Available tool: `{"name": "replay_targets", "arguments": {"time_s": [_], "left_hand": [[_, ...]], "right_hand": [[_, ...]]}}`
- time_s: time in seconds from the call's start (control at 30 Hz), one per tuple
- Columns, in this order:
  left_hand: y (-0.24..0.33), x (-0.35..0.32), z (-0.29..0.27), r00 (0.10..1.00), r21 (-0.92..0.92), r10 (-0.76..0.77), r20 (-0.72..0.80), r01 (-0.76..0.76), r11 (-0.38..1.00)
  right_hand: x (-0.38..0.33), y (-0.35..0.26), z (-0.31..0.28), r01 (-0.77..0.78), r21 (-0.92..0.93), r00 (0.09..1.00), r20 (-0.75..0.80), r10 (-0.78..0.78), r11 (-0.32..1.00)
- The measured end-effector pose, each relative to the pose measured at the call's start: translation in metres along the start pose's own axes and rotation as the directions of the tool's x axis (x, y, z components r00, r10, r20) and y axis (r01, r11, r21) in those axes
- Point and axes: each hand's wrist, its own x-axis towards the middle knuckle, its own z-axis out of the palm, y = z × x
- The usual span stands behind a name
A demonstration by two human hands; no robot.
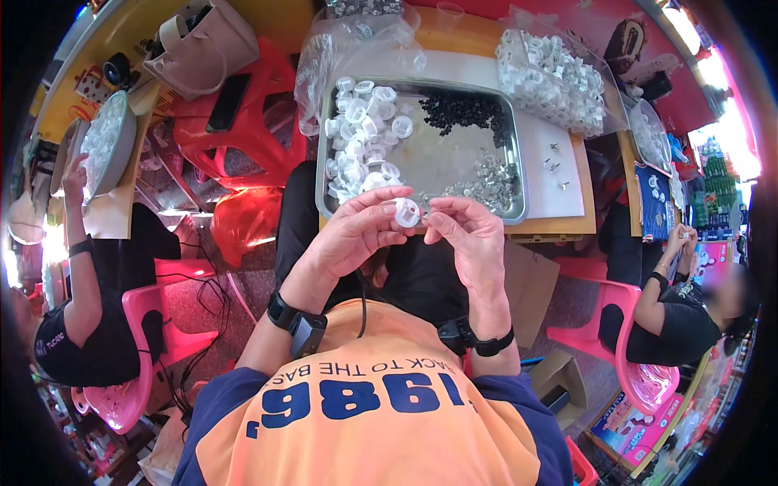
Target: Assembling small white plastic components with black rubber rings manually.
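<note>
Nearest, left hand: fingers pinch a white plastic cap, held just before the tray's near edge.
Right hand: fingertips closed narrow, meeting the cap from the right.
Metal tray: on the table, just beyond both hands; white caps heaped left, small metal parts near right, black bits far.
Far right: clear bag of white parts.
</note>
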Motion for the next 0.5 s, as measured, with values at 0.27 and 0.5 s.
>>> {"name": "replay_targets", "arguments": {"time_s": [0.27, 0.5], "left_hand": [[-0.0025, 0.0000, 0.0034, 1.000, 0.000, 0.026, -0.013, -0.026, 1.000], [-0.0050, -0.0001, 0.0033, 0.999, 0.107, 0.029, 0.029, -0.032, 0.994]], "right_hand": [[-0.0020, -0.0034, 0.0068, -0.090, -0.021, 0.995, -0.038, 0.089, 0.996], [-0.0057, 0.0022, 0.0103, -0.023, -0.099, 1.000, -0.011, 0.022, 0.995]]}}
